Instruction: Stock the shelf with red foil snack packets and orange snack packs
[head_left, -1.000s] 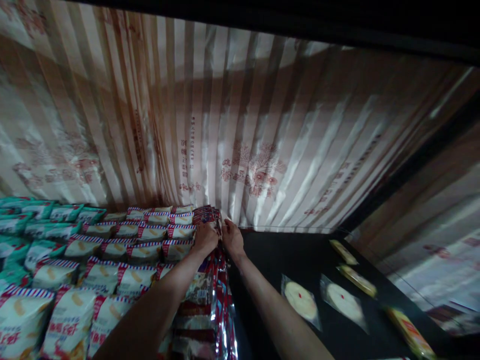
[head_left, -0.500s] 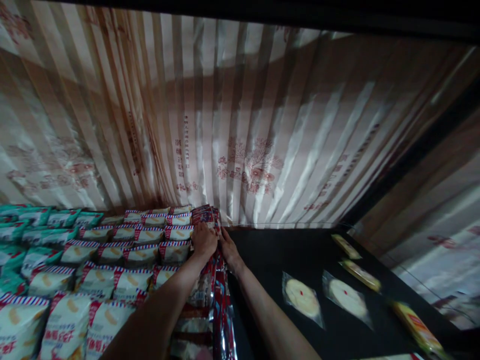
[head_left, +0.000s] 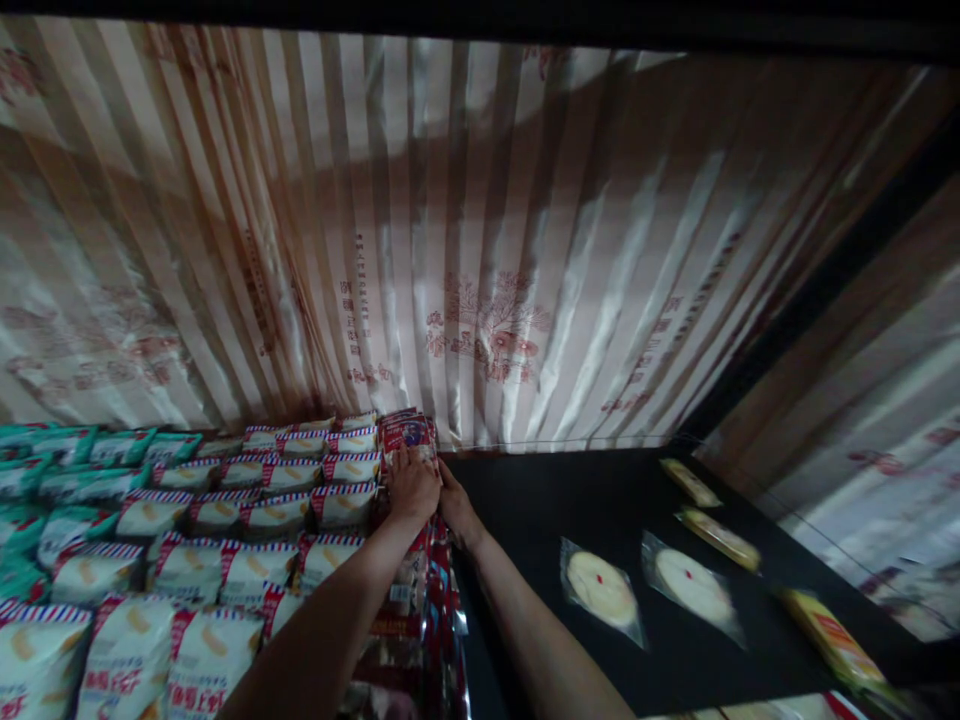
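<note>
Left hand (head_left: 414, 488) lies spread on red packs (head_left: 406, 432), right hand (head_left: 456, 506) against their side, grip unclear; their row looks laid, tidying perhaps left.

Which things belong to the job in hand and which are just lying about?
In hand:
- red packets, left hand on top, right hand at their side

Lying about:
- striped-top white snack bags
- green bags
- clear-wrapped round pastries
- yellow packets

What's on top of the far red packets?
The left hand rests on the red packets, the right hand at their right edge. What lies beneath the left hand is hidden.
</note>
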